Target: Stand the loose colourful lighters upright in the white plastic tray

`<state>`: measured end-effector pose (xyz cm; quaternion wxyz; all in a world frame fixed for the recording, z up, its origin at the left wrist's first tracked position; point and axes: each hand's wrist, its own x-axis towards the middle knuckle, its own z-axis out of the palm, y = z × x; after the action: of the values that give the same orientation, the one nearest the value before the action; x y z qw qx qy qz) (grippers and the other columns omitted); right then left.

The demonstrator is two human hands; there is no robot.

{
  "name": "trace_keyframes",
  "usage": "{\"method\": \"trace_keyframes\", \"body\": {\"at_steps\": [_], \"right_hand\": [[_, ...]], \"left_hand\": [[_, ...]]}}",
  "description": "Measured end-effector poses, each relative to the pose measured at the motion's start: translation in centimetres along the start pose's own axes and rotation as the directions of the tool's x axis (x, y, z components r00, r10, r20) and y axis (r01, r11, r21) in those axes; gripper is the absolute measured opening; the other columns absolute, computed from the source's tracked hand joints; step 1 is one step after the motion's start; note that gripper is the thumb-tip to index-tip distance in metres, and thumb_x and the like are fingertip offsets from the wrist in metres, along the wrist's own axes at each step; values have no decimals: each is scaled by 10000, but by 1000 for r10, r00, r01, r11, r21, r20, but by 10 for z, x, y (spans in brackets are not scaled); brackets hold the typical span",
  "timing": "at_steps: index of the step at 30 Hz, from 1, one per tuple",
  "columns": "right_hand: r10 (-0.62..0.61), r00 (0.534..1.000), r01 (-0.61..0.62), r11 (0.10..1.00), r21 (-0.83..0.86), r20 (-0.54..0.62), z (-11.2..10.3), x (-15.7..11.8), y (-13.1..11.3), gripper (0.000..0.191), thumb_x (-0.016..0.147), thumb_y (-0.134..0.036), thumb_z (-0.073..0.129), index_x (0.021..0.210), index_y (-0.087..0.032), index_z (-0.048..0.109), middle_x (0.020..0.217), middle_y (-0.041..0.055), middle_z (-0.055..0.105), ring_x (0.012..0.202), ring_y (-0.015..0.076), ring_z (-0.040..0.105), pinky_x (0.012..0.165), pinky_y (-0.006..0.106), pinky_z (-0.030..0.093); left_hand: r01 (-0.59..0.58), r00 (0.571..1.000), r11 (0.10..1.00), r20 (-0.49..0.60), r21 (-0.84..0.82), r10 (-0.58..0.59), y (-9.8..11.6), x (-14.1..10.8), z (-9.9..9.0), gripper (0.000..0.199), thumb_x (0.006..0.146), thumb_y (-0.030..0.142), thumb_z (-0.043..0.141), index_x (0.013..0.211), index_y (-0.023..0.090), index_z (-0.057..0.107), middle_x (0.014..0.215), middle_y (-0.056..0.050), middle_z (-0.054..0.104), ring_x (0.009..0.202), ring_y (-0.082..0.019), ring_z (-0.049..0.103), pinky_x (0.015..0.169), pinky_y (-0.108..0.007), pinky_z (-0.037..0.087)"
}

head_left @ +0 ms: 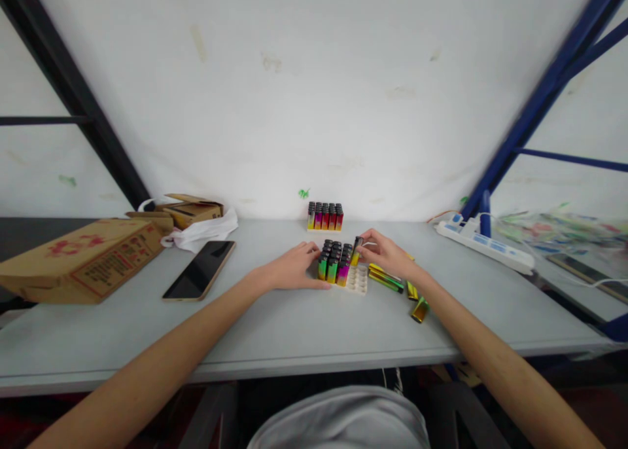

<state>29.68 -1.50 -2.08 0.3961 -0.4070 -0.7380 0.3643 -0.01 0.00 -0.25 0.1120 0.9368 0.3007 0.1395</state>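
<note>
Several upright lighters [332,266], green, purple and yellow with black tops, stand in a pale tray [358,281] whose right part shows bare round slots. My left hand [294,266] curls round the left side of this group, thumb at the front edge and fingers behind. A yellow lighter with a black top [356,252] is pinched upright between the thumb and fingers of my right hand [385,252], at the back right of the tray. Loose yellow and green lighters [386,278] lie right of the tray, partly beneath my right hand and forearm.
A second lighter block [325,216] stands against the wall. Leftward are a phone [199,270], a white bag [203,233], an open carton [192,212] and a long cardboard box [88,256]. A power strip [485,245] lies right. The table's front edge [324,364] is near me.
</note>
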Motion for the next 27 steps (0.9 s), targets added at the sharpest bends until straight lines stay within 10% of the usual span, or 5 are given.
{"method": "trace_keyframes", "body": {"at_steps": [16,27], "right_hand": [[9,972,75,935,-345,236,-25,-6,-28,235,896,-430,696,950,-202,703,921,53,766,817,214,693,799,358,566],[128,985,-60,874,-482,111,-64,-20,-34,274,832,-447,752,957,-207,787,829,60,763,717,218,644,680,322,490]], "left_hand": [[-5,1000,1000,2,20,5,0,1,1,715,810,746,655,1210,154,651,1274,-171,619,1160,-344,573,1051,-466,453],[20,1000,999,17,31,-21,-2,0,1,733,806,766,646,1200,148,654,1274,-172,607,1185,-344,572,1045,-436,453]]}}
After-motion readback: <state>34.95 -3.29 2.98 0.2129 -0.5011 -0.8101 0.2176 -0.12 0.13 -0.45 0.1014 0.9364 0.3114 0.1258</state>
